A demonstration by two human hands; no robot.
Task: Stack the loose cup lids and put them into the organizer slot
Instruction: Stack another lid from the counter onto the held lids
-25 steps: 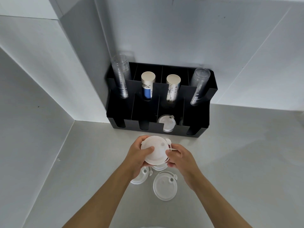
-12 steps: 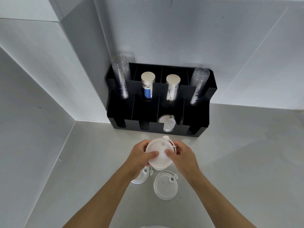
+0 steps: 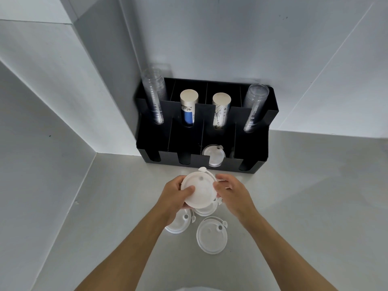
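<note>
While both hands gripped the lid stack [image 3: 199,191] above the counter [image 3: 304,206], left hand [image 3: 175,196] clasped its left edge, right hand [image 3: 233,194] its right. Three loose lids, possibly more hidden, lay beneath; one [image 3: 212,235] nearest. Organizer [image 3: 252,148] stood beyond, lids [image 3: 213,155] in a front slot.
</note>
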